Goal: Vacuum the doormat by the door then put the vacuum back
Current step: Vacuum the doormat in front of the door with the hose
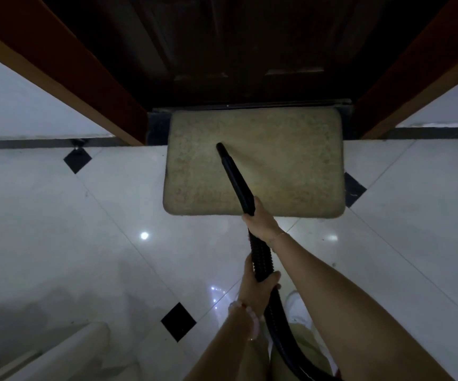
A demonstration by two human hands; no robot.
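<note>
No text, label, brand, number or sign can be read anywhere: the picture is dim, and the mat (pixel 254 160), hose (pixel 262 264) and door (pixel 239 48) show none.

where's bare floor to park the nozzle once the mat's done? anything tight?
Bare tile left of the doormat, between it and the black diamond inset; more in front, toward the second diamond. Right side is open too. Tight: door threshold behind the mat, and near the feet, where the hose and both hands sit.

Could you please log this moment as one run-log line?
phase: vacuuming | black vacuum nozzle on beige rectangular doormat | right hand grips wand | left hand grips ribbed hose
</note>
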